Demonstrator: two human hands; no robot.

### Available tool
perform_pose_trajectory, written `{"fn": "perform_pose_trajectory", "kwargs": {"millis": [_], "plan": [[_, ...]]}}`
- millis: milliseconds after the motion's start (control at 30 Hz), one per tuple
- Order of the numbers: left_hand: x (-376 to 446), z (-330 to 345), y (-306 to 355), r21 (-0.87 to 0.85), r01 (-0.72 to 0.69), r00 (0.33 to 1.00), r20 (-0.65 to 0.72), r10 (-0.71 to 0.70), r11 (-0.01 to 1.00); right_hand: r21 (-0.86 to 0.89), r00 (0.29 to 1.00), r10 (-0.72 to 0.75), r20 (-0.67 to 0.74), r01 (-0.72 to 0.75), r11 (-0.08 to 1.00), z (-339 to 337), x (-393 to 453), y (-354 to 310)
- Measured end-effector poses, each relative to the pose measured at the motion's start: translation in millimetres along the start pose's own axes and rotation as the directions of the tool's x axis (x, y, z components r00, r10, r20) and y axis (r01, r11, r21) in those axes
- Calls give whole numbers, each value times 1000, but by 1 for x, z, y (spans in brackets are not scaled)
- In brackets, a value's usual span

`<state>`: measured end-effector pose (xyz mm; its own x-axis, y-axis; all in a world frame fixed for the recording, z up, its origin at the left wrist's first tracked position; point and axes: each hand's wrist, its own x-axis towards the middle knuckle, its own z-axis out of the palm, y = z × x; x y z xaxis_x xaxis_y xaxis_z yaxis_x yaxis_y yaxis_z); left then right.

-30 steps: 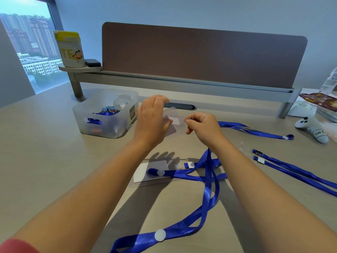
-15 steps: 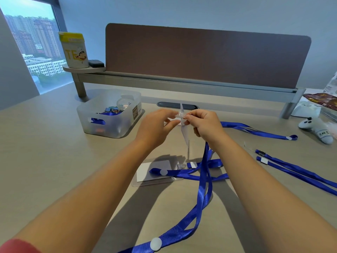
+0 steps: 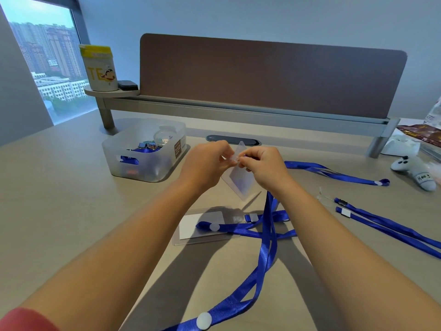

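Observation:
A clear plastic badge holder [image 3: 239, 180] hangs tilted above the desk, held between both hands. My left hand [image 3: 205, 163] pinches its top edge from the left. My right hand [image 3: 263, 167] pinches the small clip at the end of a blue lanyard [image 3: 266, 254] right against that edge; the strap drops from this hand down to the desk and runs toward me. The clip itself is mostly hidden by my fingers.
A second badge holder [image 3: 202, 226] with a white card lies flat on the desk under another blue lanyard [image 3: 241, 229]. Further lanyards [image 3: 386, 226] lie at the right. A translucent bin [image 3: 145, 150] of parts stands left, a toy figure [image 3: 415, 168] far right.
My hands have come together and the clear holder has turned, from edge-on half a second ago to a tilted diamond showing its face. The view has shifted slightly.

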<state>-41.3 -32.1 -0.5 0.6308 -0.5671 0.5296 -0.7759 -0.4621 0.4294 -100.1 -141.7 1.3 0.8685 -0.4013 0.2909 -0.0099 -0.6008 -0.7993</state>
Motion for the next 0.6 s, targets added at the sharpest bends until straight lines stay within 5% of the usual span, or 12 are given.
{"fn": "perform_pose_trajectory", "kwargs": {"millis": [600], "plan": [[2,0,-7,49,-75,997,-16,76,996,-30,992,-57,-110,54,998,14,-1,-2]]}}
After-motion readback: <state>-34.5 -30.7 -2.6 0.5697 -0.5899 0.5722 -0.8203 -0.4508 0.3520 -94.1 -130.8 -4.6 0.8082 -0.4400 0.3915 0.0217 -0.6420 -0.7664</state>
